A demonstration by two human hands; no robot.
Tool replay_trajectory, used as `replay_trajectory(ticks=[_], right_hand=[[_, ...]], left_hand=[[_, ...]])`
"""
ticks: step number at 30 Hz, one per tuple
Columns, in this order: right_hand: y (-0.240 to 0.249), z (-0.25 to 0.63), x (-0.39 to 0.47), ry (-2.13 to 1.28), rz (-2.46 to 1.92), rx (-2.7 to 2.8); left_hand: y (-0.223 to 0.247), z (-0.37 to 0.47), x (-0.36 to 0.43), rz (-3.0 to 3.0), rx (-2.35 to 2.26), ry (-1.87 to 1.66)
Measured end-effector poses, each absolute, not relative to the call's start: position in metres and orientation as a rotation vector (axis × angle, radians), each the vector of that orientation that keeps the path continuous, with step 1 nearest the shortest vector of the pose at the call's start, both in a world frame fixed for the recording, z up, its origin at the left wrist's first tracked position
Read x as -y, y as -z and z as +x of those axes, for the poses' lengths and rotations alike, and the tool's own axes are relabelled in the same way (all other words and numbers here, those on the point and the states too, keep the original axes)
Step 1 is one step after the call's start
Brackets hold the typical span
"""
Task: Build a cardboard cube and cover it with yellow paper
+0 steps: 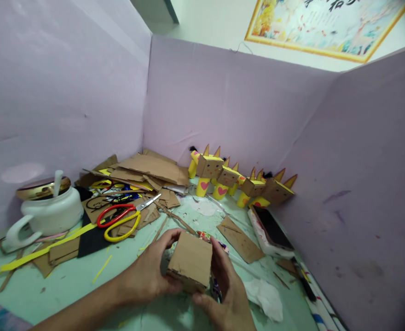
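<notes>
A small brown cardboard box [191, 255] is held between both hands just above the green tabletop. My left hand [159, 264] grips its left side, fingers curved round the edge. On the opposite side my right hand [226, 285] closes on the box, thumb near the lower front edge. The box's underside is hidden. Behind it, partly covered by the fingers, lies something with a colourful pattern [204, 236] that I cannot make out. A flat cardboard piece [240, 241] rests beyond my right hand.
Red-and-yellow scissors [128, 220] lie on cardboard scraps at left, near a white mug [52, 211]. Several yellow cardboard animal figures [209, 168] stand along the back. A phone [273, 227] and crumpled tissue [265, 296] are at right. Pale purple panels [230, 101] enclose the table.
</notes>
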State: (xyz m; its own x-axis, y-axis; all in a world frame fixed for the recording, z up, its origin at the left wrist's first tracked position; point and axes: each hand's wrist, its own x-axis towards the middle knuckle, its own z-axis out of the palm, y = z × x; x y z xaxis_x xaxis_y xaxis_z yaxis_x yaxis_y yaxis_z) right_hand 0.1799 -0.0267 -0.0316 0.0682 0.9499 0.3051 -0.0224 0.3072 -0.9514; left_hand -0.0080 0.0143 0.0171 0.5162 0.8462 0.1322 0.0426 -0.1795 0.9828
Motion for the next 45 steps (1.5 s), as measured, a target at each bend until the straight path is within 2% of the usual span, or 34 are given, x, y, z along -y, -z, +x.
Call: replay_trajectory(ticks=[10,29,45], right_hand=[[0.035,0.185,0.026,-0.900,-1.015,1.351],[0.028,0.185,0.029,-0.829,-1.076,1.411],[0.043,0.188,0.024,-0.967,-1.066,1.424]], left_hand=[[-0.029,-0.005,-0.014,1.800,-0.813,-0.776],[-0.025,-0.008,-0.016,1.788,-0.842,-0.754],[-0.034,-0.009,-0.015,1.818,-0.858,-0.609]])
